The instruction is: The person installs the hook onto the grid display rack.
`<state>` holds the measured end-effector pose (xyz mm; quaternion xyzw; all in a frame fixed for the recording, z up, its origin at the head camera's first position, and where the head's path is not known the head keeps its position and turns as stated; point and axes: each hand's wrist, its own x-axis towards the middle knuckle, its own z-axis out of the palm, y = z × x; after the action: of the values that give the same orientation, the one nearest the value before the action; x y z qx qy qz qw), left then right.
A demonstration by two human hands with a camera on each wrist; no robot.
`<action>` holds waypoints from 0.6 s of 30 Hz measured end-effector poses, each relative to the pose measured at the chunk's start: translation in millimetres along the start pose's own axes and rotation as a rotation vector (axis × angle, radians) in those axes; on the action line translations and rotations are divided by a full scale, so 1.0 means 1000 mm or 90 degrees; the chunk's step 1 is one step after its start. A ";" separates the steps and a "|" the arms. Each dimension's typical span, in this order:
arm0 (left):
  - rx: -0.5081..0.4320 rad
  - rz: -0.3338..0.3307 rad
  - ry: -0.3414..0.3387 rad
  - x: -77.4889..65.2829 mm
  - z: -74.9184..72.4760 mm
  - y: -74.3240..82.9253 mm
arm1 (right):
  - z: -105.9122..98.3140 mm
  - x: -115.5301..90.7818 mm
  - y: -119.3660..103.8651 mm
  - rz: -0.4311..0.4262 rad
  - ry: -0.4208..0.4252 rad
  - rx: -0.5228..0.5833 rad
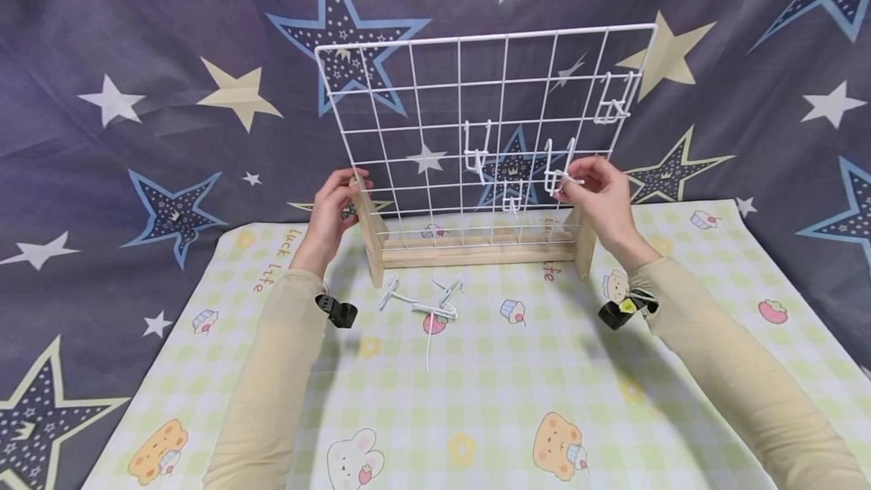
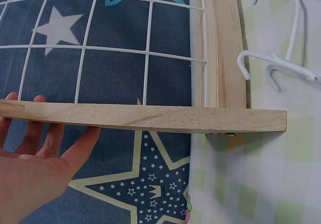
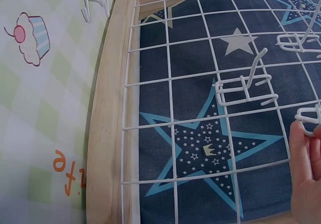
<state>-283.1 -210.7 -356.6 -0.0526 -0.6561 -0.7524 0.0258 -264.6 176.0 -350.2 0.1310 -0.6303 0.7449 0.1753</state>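
A white wire grid panel (image 1: pixel 435 87) stands tilted in a wooden stand (image 1: pixel 476 254). My left hand (image 1: pixel 330 210) grips the stand's left side post (image 2: pixel 150 117), with fingertips showing past its edge in the left wrist view. Toward the panel's right side, my right hand (image 1: pixel 605 199) pinches a white wire hook (image 1: pixel 550 165) against the grid; in the right wrist view this hook is partly cut off. Other hooks hang on the panel: one near the middle (image 1: pixel 476 148), a small one lower down (image 1: pixel 512 203), and one at the upper right (image 1: pixel 614 100).
Several loose white hooks (image 1: pixel 435 311) lie on the checked tablecloth (image 1: pixel 490 392) in front of the stand. Behind the panel hangs a dark curtain (image 1: pixel 177 13) with stars.
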 end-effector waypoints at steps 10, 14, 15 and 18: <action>-0.002 -0.002 0.001 0.001 0.000 0.000 | -0.001 -0.003 0.006 0.023 -0.001 -0.040; -0.005 -0.006 0.000 0.001 0.000 0.000 | -0.001 -0.005 0.008 0.039 -0.005 -0.057; -0.005 -0.007 -0.002 0.001 0.000 0.001 | -0.001 -0.006 0.008 0.043 -0.007 -0.060; -0.007 -0.008 -0.002 0.001 0.000 0.000 | -0.002 -0.008 0.010 0.045 -0.012 -0.067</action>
<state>-283.8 -211.1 -356.2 -0.0498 -0.6522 -0.7561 0.0202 -262.1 175.8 -362.9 0.1062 -0.6745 0.7152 0.1492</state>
